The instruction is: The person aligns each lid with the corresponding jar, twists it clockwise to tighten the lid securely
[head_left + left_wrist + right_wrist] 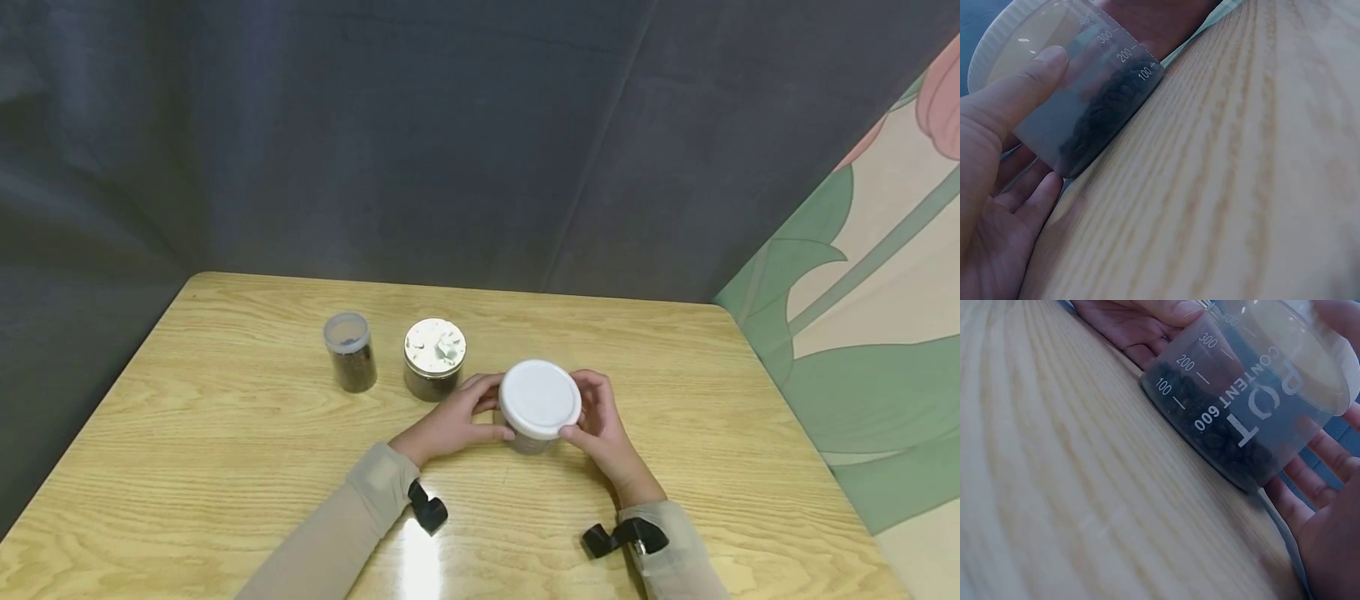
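Observation:
A clear plastic container with a white lid (540, 398) stands on the table in front of me. In the right wrist view the container (1235, 394) carries measuring marks and the words POT CONTENT 600, and dark bean-like pieces (1200, 415) cover its bottom. My left hand (453, 425) holds its left side, the thumb lying along the wall in the left wrist view. From the right, my right hand (606, 437) grips it with the thumb at the lid's rim and fingers around the far side.
Left of the hands, a squat jar (431, 383) has a shiny lid with pale patches. Farther left stands a narrower jar (352, 367) with dark contents and a translucent lid. The wooden table (225, 417) ends at a dark curtain (450, 167); a floral-patterned cloth hangs at the right.

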Demonstrator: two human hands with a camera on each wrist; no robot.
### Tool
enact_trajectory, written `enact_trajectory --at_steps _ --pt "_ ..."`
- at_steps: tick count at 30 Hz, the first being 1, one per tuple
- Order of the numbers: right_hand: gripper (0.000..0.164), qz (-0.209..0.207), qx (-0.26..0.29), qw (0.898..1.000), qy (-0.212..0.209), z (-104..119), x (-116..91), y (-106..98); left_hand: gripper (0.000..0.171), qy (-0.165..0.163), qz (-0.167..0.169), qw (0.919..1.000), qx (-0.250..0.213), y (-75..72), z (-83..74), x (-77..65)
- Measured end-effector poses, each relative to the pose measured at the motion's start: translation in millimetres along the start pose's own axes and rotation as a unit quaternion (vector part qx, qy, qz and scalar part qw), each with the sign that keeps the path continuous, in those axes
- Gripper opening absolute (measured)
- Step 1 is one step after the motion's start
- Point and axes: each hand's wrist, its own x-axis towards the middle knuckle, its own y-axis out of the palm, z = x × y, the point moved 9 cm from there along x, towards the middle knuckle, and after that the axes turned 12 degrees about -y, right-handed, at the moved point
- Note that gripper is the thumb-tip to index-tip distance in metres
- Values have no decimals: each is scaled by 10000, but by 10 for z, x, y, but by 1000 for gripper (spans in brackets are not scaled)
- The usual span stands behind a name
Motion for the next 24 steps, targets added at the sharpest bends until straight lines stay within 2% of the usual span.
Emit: enact_trajectory --at_steps 4,11,24 --pt "75 8 -3 10000 -65 2 1 3 80 13 21 10000 -10 2 -3 -3" --pt "63 71 -438 9990 88 17 1 6 80 -21 56 10000 6 9 -7 -7" --pt "63 152 -464 9988 59 1 17 7 81 -2 3 10000 40 -2 21 10"
